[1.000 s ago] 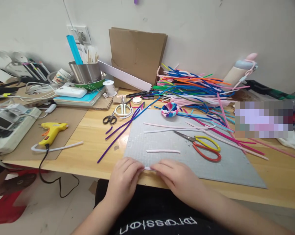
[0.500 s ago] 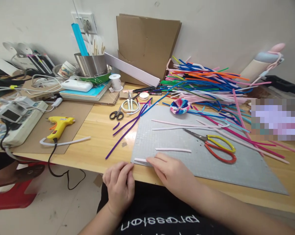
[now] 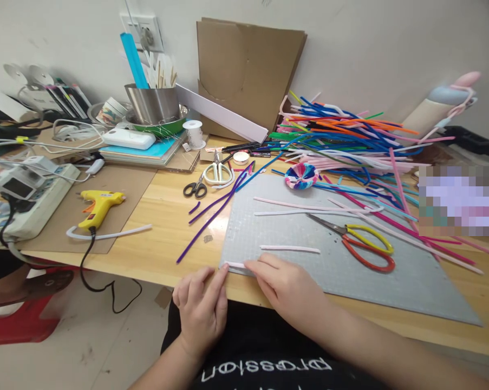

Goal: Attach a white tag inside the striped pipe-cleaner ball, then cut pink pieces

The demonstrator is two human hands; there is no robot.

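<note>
A short pale pink pipe cleaner (image 3: pixel 235 265) lies near the front left corner of the grey cutting mat (image 3: pixel 285 284). My right hand (image 3: pixel 291 284) has its fingers pressed together on the right part of it, covering that end. The index finger of my left hand (image 3: pixel 201 300) reaches out to its left tip, while the other fingers bend loosely apart. Just behind lies another short pale pink pipe cleaner (image 3: pixel 289 249). Scissors with red and yellow handles (image 3: pixel 368 246) rest partly opened on the mat, near longer pink and white pipe cleaners (image 3: pixel 297 205).
A coiled multicoloured disc (image 3: pixel 301 176) sits on the mat's back edge, before a heap of pipe cleaners (image 3: pixel 345 130). At left are purple pipe cleaners (image 3: pixel 212 216), a yellow glue gun (image 3: pixel 100 206) with a hanging cord, and a power strip (image 3: pixel 45 208). Cardboard (image 3: pixel 248 76) leans on the wall.
My left index finger has stretched forward onto the left tip of the pipe cleaner. My right hand stays on it. The view has shifted slightly.
</note>
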